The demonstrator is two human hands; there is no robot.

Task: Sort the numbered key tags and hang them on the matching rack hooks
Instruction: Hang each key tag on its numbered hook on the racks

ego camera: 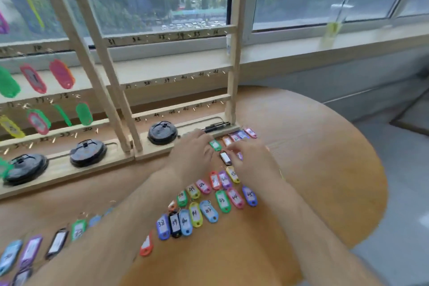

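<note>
Sorting key tags (210,211) in rows on worktop (313,169), near rack (232,90) base. Left hand (192,151) & right hand (253,160) over far tags, flanking black tag (225,158); blur, grip can't tell. Tags prob. light, stiff, slick plastic: pinch by edges or ring end.

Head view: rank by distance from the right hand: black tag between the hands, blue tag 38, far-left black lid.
1. black tag, just left of the right hand.
2. blue tag 38, front row, further left.
3. far-left black lid, on the rack base.
</note>
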